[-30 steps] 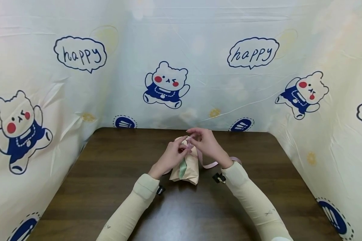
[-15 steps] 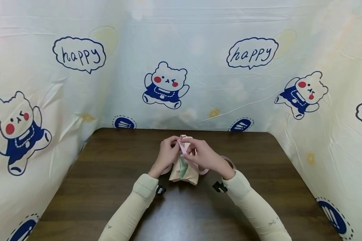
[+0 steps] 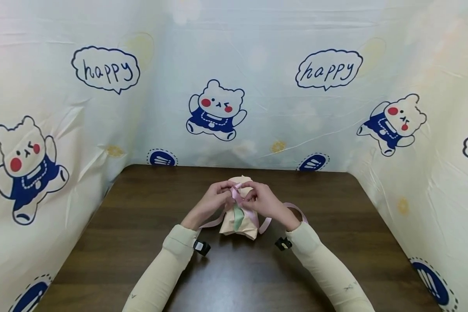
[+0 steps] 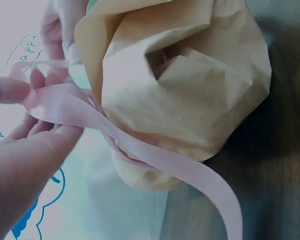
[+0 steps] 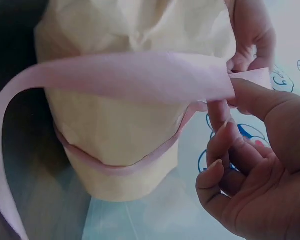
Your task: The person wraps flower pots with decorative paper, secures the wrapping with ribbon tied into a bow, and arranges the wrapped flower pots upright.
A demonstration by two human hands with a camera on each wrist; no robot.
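Note:
A tan paper bag [image 3: 228, 225] with a green patch [image 3: 238, 218] on its front stands on the table between both hands. Pink ribbon [image 4: 155, 152] runs round the bag's upper part, its loose tails trailing down on either side. My left hand [image 3: 214, 200] pinches the ribbon between thumb and fingers in front of the bag, as the left wrist view shows. Close beside it, my right hand [image 3: 263, 200] pinches another stretch of ribbon [image 5: 140, 77] with thumb and index finger, the other fingers curled. Fingers partly hide where the ribbon strands cross.
The brown wooden table [image 3: 140, 260] extends around the bag. A printed cloth [image 3: 273, 108] with bears hangs behind and at both sides. Small black wrist cameras sit below each cuff, the left camera [image 3: 201, 247] near the table's middle.
Both hands keep working at the ribbon over the bag's front. The left hand has shifted slightly left, and a ribbon tail now shows beneath its wrist.

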